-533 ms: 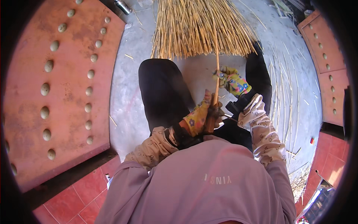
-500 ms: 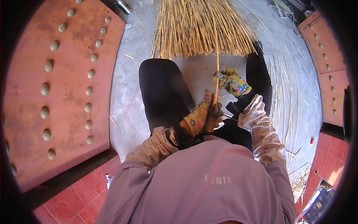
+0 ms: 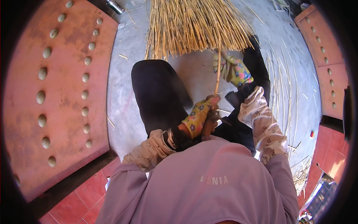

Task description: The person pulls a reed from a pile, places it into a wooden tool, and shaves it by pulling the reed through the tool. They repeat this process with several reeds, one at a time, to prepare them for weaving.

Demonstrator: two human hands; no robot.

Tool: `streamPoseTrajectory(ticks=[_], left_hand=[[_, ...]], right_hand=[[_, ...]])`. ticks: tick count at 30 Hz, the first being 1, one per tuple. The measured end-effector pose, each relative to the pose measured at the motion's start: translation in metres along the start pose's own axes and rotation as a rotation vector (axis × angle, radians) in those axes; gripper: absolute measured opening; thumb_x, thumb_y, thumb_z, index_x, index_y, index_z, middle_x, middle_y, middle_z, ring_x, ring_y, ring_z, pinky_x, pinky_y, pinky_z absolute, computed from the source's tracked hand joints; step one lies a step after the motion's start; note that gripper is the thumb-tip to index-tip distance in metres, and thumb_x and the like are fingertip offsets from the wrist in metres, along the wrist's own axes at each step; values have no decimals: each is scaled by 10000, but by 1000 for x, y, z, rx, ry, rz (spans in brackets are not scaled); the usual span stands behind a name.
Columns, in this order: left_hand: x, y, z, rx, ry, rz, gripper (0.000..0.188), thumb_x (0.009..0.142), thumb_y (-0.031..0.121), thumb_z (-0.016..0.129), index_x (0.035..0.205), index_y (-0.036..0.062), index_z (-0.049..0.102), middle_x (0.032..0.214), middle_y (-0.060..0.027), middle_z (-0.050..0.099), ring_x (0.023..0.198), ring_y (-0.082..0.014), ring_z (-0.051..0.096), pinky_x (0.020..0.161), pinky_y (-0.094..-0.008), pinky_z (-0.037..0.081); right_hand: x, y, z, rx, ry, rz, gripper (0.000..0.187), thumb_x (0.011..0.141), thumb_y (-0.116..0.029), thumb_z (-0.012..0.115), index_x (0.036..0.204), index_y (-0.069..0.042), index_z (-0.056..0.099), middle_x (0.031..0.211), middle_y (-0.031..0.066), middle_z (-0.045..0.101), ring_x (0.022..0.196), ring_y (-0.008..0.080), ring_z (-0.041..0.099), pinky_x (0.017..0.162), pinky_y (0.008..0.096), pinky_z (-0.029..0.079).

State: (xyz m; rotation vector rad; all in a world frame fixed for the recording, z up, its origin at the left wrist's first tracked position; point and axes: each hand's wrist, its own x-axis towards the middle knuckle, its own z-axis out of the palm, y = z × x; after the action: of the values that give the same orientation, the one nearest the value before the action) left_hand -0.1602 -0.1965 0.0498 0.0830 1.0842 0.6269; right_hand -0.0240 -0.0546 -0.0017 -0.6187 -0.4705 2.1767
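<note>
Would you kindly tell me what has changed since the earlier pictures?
The right hand has moved away from the body along the stalk, toward the bundle; whether it grips the stalk is unclear. On the left hand, the thumb, raised before, now bends toward the stalk. The left hand still holds the wooden block.

A short line of pale lettering (image 3: 214, 180) stands, inverted, on the mauve top (image 3: 179, 190).

I see a tan stalk (image 3: 218, 74) and a straw-yellow bundle (image 3: 194, 30) streaked with brown. From here I make out bluish flowers on the yellow left glove (image 3: 197, 116), blue and pink ones on the right glove (image 3: 240, 74), dark motifs on cream sleeves (image 3: 265, 125), a mauve shirt (image 3: 194, 186), black trousers (image 3: 158, 93).
</note>
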Motion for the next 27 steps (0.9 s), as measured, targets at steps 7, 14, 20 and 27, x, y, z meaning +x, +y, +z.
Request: streamPoseTrajectory(ticks=[7, 14, 20, 27], left_hand=[[-12, 1, 6, 62, -43, -63, 387, 780, 529, 486, 735, 144, 491, 518, 17, 402, 415, -124, 398, 381, -260, 319], [-13, -1, 2, 85, -92, 49, 476, 783, 584, 423, 702, 117, 469, 507, 20, 400, 410, -107, 395, 372, -239, 316], [-12, 4, 6, 155, -226, 93, 477, 793, 566, 425, 714, 98, 474, 524, 18, 406, 420, -112, 406, 376, -225, 332], [14, 8, 13, 41, -196, 252, 491, 776, 599, 413, 625, 132, 431, 456, 6, 368, 360, -139, 364, 335, -266, 285]], right_hand=[[17, -15, -13, -62, 100, -88, 241, 880, -149, 421, 1057, 10, 461, 736, 53, 516, 599, 191, 532, 538, 295, 458], [12, -6, -14, 67, 140, -25, 258, 855, -144, 458, 1025, 51, 465, 728, 71, 532, 606, 197, 535, 613, 350, 481], [-4, 19, -16, 17, 124, 73, 252, 833, -161, 509, 1013, 14, 483, 806, 90, 567, 699, 204, 548, 674, 339, 465], [-12, 12, -22, -304, 47, 152, 345, 864, -304, 463, 1062, -24, 492, 880, 73, 583, 831, 192, 557, 722, 315, 455]])
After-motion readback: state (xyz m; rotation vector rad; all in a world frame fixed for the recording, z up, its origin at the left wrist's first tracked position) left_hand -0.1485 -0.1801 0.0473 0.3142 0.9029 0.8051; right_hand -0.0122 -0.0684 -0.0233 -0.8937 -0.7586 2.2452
